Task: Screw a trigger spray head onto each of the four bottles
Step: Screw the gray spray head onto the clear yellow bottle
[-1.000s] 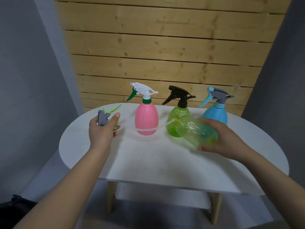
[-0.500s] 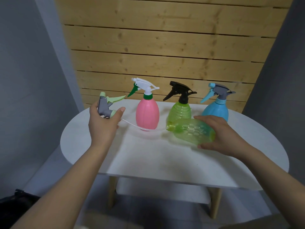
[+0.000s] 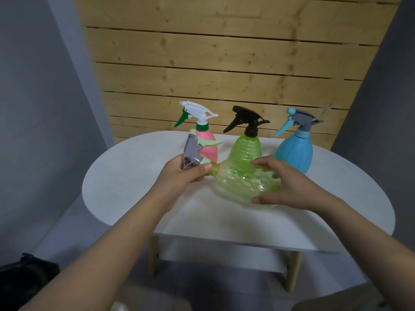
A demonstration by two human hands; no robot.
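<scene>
The grey spray head [image 3: 192,153], grasped by the left hand [image 3: 182,176], had been brought from well apart up to the neck of the tilted green bottle [image 3: 240,182], grasped above the table [image 3: 134,198] by the right hand [image 3: 289,187]. Screwing seemed next; three bottles were already capped.

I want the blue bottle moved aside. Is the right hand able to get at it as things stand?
Probably not at once: the right hand grips the lying green bottle. The blue bottle stands close behind it with nothing between, so once freed it looks reachable.
</scene>
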